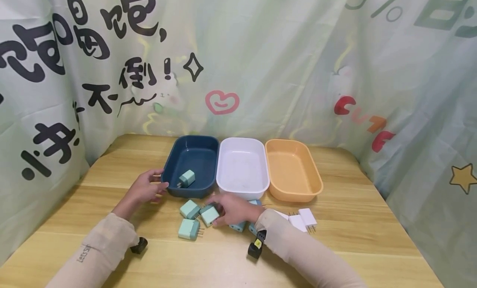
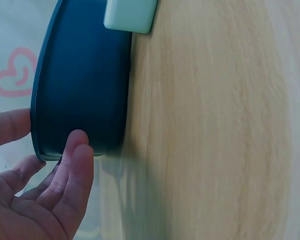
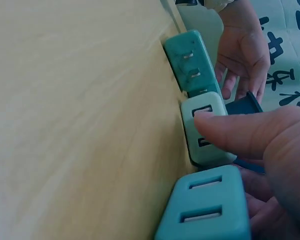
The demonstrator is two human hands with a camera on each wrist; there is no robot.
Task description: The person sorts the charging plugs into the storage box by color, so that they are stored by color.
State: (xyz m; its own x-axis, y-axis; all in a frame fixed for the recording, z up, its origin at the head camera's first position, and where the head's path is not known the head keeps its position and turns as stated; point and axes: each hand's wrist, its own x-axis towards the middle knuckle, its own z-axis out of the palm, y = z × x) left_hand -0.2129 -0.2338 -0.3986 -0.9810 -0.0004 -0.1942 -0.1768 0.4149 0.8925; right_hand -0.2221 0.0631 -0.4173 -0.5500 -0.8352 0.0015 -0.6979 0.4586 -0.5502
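My left hand [image 1: 147, 187] rests against the near left corner of a dark blue tray [image 1: 197, 149], its fingers relaxed and touching the rim. A light green plug-in charger [image 1: 188, 177] lies inside that tray. Below the trays, my right hand [image 1: 234, 209] pinches another light green charger [image 1: 209, 216]; in the right wrist view the thumb [image 3: 230, 131] covers part of a port on its face. Beside it lie two more light green chargers [image 1: 189, 229]. Blue chargers [image 1: 237, 226] sit under the right hand, partly hidden by it.
A white tray [image 1: 243, 190] and an orange tray [image 1: 296, 195] stand to the right of the blue one, in a row. Several white chargers [image 1: 307, 217] lie right of the right wrist, partly behind the sleeve. A printed curtain [image 1: 261, 72] hangs behind the wooden table [image 1: 357, 221].
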